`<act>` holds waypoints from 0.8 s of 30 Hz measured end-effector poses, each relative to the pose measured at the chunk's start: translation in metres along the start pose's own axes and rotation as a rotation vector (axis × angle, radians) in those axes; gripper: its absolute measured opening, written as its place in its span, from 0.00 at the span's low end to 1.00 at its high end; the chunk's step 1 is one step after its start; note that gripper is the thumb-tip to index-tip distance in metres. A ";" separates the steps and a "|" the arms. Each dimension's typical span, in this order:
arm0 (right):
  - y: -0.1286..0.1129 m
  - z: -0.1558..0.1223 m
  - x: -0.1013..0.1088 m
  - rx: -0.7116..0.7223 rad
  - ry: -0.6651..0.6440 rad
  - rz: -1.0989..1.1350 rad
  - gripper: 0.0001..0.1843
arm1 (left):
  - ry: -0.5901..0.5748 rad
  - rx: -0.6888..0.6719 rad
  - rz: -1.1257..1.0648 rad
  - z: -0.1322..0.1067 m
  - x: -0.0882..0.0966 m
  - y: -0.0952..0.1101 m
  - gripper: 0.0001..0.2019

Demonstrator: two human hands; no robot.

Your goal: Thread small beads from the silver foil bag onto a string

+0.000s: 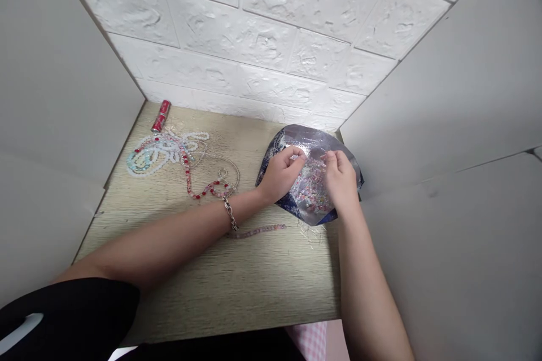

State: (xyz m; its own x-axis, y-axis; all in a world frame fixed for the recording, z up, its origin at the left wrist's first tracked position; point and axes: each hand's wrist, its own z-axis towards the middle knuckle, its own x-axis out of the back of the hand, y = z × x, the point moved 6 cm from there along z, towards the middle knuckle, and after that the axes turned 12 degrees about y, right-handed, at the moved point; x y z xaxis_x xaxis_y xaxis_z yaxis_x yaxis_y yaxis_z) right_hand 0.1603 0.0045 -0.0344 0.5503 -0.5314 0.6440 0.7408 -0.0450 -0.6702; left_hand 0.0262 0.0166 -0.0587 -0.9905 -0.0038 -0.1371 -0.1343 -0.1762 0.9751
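Both hands are over an opened-out plastic bag [296, 134], silvery inside with dark blue edges, at the back right of the table. Loose pink and clear beads [314, 189] lie on it. My left hand [284, 169] is closed, thumb against the curled fingers, at the bag's left side. Opposite it, my right hand [341, 175] is pinched, with thumb and fingertips together. What either hand pinches is too small to make out. Just below the left wrist lies a short strand of pinkish-purple beads [265, 229], partly behind the forearm.
White, pale blue and red bead strands [163, 152] lie tangled at the back left, beside a red cylinder [161, 116]. A red-and-pink strand [189, 183] trails toward my left wrist. Thin clear threads [311, 232] lie below the bag. Walls [271, 39] enclose the table [237, 287] on three sides.
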 end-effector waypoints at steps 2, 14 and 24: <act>0.002 0.001 0.001 -0.056 -0.026 0.175 0.13 | -0.003 -0.004 0.029 0.000 -0.001 0.001 0.08; -0.004 -0.009 -0.012 -0.288 -0.342 0.626 0.08 | -0.020 -0.077 0.118 0.000 -0.004 0.002 0.08; -0.009 -0.009 -0.009 -0.159 -0.317 0.556 0.07 | -0.008 -0.041 0.101 0.000 -0.004 -0.002 0.09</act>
State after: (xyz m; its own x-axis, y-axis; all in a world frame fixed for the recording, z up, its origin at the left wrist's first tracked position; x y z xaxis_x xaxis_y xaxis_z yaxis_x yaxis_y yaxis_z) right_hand 0.1447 0.0018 -0.0375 0.9394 -0.2376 0.2472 0.2609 0.0273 -0.9650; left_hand 0.0303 0.0172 -0.0601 -0.9992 -0.0152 -0.0368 -0.0326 -0.2152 0.9760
